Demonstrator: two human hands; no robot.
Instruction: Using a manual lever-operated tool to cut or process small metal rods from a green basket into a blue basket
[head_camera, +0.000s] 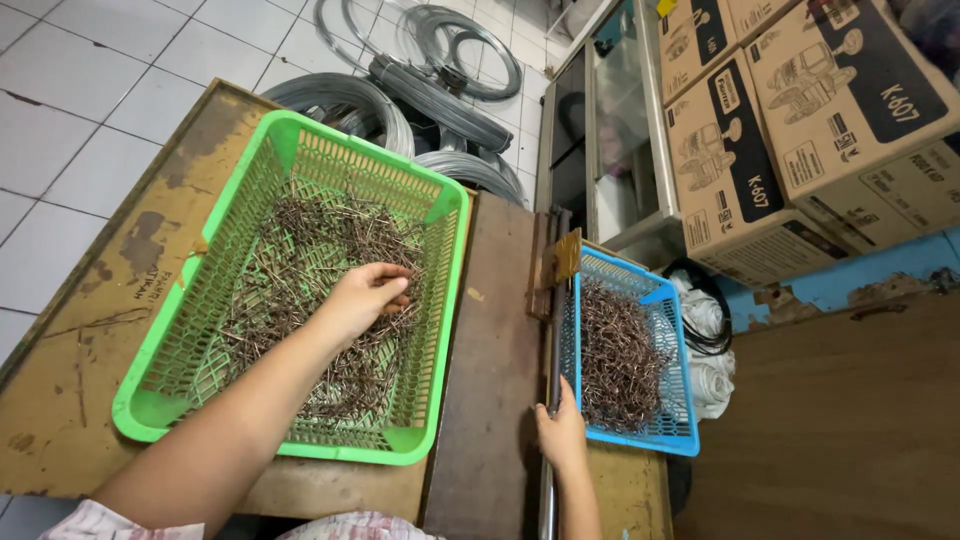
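Our two bare arms and a bit of patterned cloth

We see our left hand and right hand uncovered, with no gloves, rings, watch or bracelets on either one. Both forearms are bare along their whole visible length, so no cuffs or long sleeves reach the wrists. At the bottom edge, near our left elbow, a short sleeve shows in a light fabric with a small pinkish and pale printed pattern. The same patterned garment appears again at the bottom middle, over our front; its cut cannot be made out.
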